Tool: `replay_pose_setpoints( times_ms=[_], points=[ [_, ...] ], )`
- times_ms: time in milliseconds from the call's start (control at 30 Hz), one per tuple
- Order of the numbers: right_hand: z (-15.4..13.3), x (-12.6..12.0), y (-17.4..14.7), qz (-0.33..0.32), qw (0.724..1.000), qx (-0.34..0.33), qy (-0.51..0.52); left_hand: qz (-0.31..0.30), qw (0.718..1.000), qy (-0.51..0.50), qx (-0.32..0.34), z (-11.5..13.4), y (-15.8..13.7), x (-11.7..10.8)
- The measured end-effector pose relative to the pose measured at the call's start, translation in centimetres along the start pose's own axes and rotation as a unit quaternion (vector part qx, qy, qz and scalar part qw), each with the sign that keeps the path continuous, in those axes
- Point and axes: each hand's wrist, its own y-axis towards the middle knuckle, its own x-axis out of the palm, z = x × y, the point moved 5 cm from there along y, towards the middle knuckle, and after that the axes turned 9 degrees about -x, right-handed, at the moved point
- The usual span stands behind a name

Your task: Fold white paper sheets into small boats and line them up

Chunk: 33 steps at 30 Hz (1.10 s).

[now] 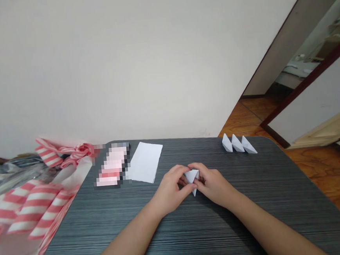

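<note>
Paper folding at a dark, wood-grained table point(254, 231), seen from above the worker's arms. The folded paper piece point(192, 175) lies between the two hands near the middle of the table, its broad end at the far side and its narrow point directed toward the near side. The left hand point(173, 188) grips it from the left, thumb and forefinger drawn together with only the paper between them; the right hand point(215, 183) grips the opposite side likewise, thumb and forefinger closed upon it. The remaining fingers of both hands are curled and partly hidden.

At the far right, three folded paper shapes point(237, 143) stand side by side in a row, pointed ends up; these appear complete. The piece in hand has its main creases formed and, by its compact outline, seems well advanced, though whether any fold is lacking cannot be told. At the far left, a stack of white paper sheets point(146, 162) lies flat and unfolded; how many sheets it contains is not clear. Immediately left of the stack is a pixelated rectangular object point(112, 165). Red-and-white striped cloth point(43, 198) lies beyond the table's left edge.
</note>
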Motion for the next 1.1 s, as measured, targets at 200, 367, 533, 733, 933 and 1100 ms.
replay_pose_setpoints(
  times_ms=[200, 367, 533, 733, 933, 1100],
  points=[
    [0.2, -0.6, 0.0, 0.029, 0.999, -0.003, 0.019, 0.011, 0.997, -0.064, -0.041, -0.8, 0.1, -0.1],
    [-0.3, -1.2, 0.0, 0.042, 0.994, -0.06, 0.075, -0.007, 0.982, -0.171, -0.075, -1.3, 0.2, -0.2],
    [-0.8, -1.7, 0.0, 0.048, 0.989, -0.116, 0.075, 0.01, 0.963, -0.25, -0.097, -1.7, 0.5, -0.5],
    [-0.8, -1.6, 0.0, 0.058, 0.989, -0.13, 0.049, -0.031, 0.915, -0.362, -0.175, -2.9, 0.6, 0.2],
    [-1.5, -1.3, 0.0, 0.025, 0.986, -0.157, 0.058, -0.064, 0.943, -0.285, -0.162, -2.8, 0.6, 0.5],
    [-1.2, -1.3, -0.3, 0.034, 0.987, -0.109, 0.109, -0.046, 0.953, -0.248, -0.167, -2.7, 0.8, 0.5]
  ],
)
